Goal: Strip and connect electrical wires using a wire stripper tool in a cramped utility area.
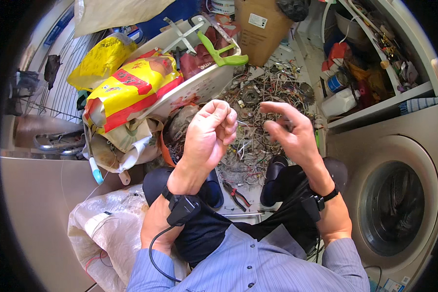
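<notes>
My left hand [210, 127] is raised in front of me, palm side up, its fingers curled tight. A short, thin pale wire [244, 124] pokes out of that fist toward the right. Across a small gap, my right hand [291, 130] has its thumb and forefinger spread apart, with nothing plainly held; its other fingers are partly hidden. Below and behind both hands a big heap of tangled wires and cables [258, 97] covers the floor. Red-and-black pliers [236, 195] lie on the floor between my feet, jaws pointing away from me.
At the left stands a white plastic basket [199, 90] with yellow bags [131, 90] and a green-handled tool [221, 54]. A cardboard box [262, 31] is behind the heap. To my right are a washing machine [392, 204] and a cluttered shelf [382, 104]. A whitish sack [107, 228] lies at lower left.
</notes>
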A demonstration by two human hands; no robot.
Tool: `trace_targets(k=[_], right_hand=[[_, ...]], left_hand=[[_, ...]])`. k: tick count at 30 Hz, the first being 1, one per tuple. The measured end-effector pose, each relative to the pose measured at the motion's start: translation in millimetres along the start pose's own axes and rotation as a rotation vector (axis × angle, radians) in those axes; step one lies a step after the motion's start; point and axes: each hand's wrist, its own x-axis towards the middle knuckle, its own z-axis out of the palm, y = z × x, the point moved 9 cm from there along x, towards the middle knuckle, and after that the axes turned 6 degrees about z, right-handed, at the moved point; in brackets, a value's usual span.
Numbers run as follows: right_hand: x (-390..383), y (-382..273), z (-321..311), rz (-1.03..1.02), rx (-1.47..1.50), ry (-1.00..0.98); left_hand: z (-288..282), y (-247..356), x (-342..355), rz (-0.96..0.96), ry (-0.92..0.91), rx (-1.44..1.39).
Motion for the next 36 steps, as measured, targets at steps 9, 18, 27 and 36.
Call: trace_targets(k=[9,18,27,36], right_hand=[[4.4,-15.0,26.8,-0.107,-0.123,-0.034],[-0.4,-2.7,15.8,-0.057,-0.244,0.057],[-5.0,31.3,19.1,0.273,0.21,-0.081],[-7.3,15.0,6.4,0.058,-0.143,0.076]], left_hand=[[10.4,-16.3,0.5,-0.032,-0.03,0.064],[4.9,-30.1,-3.5,-0.043,0.048,0.158],[10.6,-23.5,-4.3,-0.013,0.011,0.116],[9.2,-31.9,-8.5,-0.022,0.029,0.191]])
